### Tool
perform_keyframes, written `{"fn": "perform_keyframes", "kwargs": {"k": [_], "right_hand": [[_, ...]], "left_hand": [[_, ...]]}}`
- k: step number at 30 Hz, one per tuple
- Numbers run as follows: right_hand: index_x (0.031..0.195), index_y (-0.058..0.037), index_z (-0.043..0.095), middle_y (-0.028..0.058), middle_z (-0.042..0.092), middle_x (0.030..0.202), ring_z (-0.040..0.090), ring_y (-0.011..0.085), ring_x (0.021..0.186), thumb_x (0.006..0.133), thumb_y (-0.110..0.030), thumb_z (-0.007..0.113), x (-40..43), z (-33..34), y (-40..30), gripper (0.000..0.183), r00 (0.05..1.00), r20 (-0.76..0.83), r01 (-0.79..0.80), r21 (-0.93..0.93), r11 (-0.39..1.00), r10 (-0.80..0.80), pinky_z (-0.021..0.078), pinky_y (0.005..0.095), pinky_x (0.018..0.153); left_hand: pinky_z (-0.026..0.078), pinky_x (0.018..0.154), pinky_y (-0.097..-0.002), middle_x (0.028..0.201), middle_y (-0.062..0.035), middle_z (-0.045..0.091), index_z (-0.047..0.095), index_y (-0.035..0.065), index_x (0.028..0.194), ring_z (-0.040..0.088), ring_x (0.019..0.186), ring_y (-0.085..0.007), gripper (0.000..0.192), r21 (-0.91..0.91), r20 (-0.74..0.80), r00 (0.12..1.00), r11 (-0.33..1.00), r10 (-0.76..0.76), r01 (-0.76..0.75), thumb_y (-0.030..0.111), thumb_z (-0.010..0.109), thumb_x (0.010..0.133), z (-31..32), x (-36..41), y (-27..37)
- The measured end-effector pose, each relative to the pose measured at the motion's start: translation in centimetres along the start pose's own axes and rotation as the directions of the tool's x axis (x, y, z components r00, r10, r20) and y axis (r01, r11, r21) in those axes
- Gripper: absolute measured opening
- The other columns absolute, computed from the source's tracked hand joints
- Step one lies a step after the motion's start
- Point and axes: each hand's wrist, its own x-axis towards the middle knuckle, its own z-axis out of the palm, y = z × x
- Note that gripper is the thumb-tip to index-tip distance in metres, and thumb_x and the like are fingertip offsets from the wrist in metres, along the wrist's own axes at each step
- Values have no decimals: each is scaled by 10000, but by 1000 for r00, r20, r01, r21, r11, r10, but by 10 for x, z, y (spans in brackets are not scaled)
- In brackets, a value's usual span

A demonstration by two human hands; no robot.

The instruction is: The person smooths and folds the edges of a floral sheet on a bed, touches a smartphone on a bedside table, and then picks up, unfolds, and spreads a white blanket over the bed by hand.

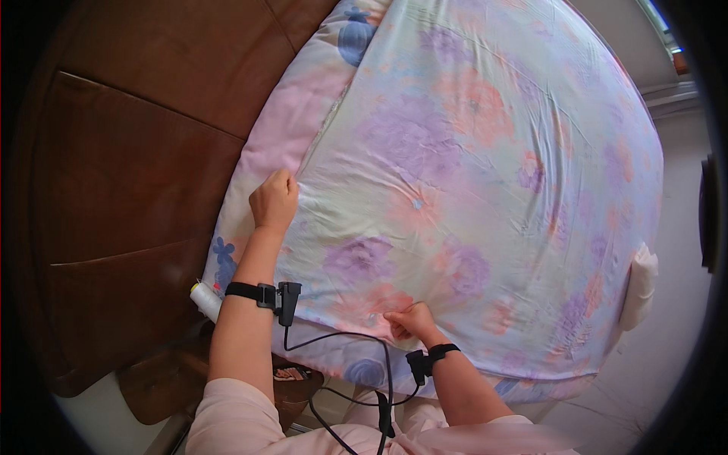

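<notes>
A pale floral cover [392, 222] with purple and coral blooms lies over a thicker pink-and-white printed quilt [278, 131], which shows along the left side and the near edge. My left hand [276, 199] is closed in a fist on the left edge of the cover, and creases run out from it. Near the front edge, my right hand [413, 323] has its fingers curled and pinches the same cloth by a coral flower. The fingertips of both hands are partly hidden.
A brown headboard [136, 153] rises along the left. Between it and the quilt's near left corner is a white thread spool [206, 300]. A brown wooden stand [165, 384] is at lower left. Black cables [388, 364] hang between my forearms. A white bundle [638, 290] lies at the right edge.
</notes>
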Motion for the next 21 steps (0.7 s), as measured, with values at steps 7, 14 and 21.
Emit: {"fn": "perform_keyframes", "kwargs": {"k": [7, 14, 21], "right_hand": [[587, 23, 624, 107, 599, 540, 575, 173, 430, 744, -255, 718, -4, 2, -7, 333, 1000, -10, -30, -21, 999, 29, 462, 263, 399], [593, 35, 625, 103, 597, 539, 576, 170, 432, 737, -232, 725, 8, -3, 5, 320, 998, 10, -57, 47, 997, 56, 468, 264, 403], [597, 37, 626, 102, 597, 540, 576, 166, 433, 726, -237, 740, 21, -2, 14, 324, 995, -5, -105, -10, 994, 105, 468, 265, 404]], "left_hand": [[467, 575, -436, 761, -98, 596, 492, 66, 792, 602, 705, -303, 165, 176, -48, 997, 982, -60, 67, 217, 476, 856, 14, 6, -13], [489, 571, -405, 830, -110, 611, 517, 59, 820, 605, 713, -303, 60, 283, 203, 976, 959, -83, 23, 113, 503, 798, 3, 27, -2], [477, 468, -292, 644, -63, 604, 567, 59, 858, 574, 524, -170, 162, -741, 419, 868, 451, -268, 497, 53, 426, 780, 24, 128, -1]]}}
